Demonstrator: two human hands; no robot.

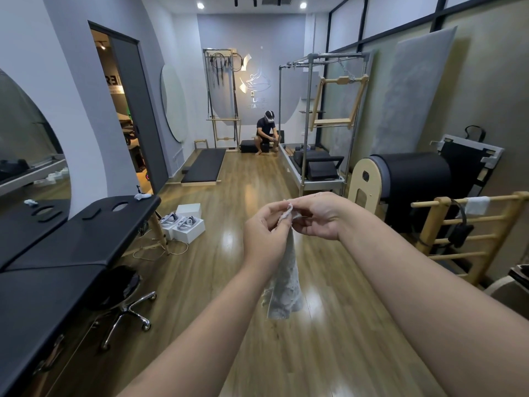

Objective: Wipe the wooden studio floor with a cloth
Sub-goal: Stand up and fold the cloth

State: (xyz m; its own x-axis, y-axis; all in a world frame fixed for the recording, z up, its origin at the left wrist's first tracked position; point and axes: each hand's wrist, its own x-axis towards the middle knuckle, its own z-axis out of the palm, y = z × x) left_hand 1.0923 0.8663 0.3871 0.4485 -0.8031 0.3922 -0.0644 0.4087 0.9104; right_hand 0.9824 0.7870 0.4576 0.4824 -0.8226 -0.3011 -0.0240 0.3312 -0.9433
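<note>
My left hand (264,224) and right hand (317,216) both pinch the cloth (283,282) by its top edge, so it hangs in the air well above mid-floor (329,339), apparently being unfolded for wiping; wiping not yet begun.

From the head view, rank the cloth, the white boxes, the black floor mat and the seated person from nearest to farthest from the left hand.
From the left hand:
1. Cloth, pinched in both hands.
2. White boxes, on the floor to the left.
3. Black floor mat, farther back on the left.
4. Seated person, at the far wall.
</note>
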